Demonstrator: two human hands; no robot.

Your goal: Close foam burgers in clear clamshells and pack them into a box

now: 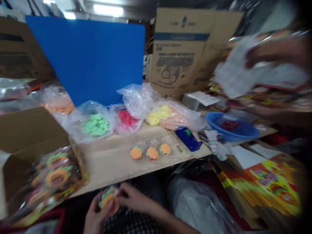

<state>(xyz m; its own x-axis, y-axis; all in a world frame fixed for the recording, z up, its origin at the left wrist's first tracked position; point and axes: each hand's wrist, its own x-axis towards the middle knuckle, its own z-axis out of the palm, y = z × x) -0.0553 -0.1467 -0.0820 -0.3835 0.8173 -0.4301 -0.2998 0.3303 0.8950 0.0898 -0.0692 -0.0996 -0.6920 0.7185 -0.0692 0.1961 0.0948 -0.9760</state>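
Note:
Low in the head view, over my lap, my left hand [95,213] is closed around a small toy burger [107,202] with an orange bun and a green leafy layer. My right hand [130,197] pinches at the burger's right edge, fingers together; motion blur hides exactly which layer they grip. Just beyond, on the tabletop [104,162], three more toy burgers [152,153] sit in a row in a clear plastic tray. Behind them lie plastic bags of green pieces [97,124], red pieces [127,119] and yellow pieces [158,115].
A cardboard box [80,162] of packed burgers stands left. A blue tape dispenser [188,139] and blue basin [231,126] are at right, above printed cartons [273,182]. Behind rises a blue board [97,61]. Another person's hand [270,53] holds a white sheet.

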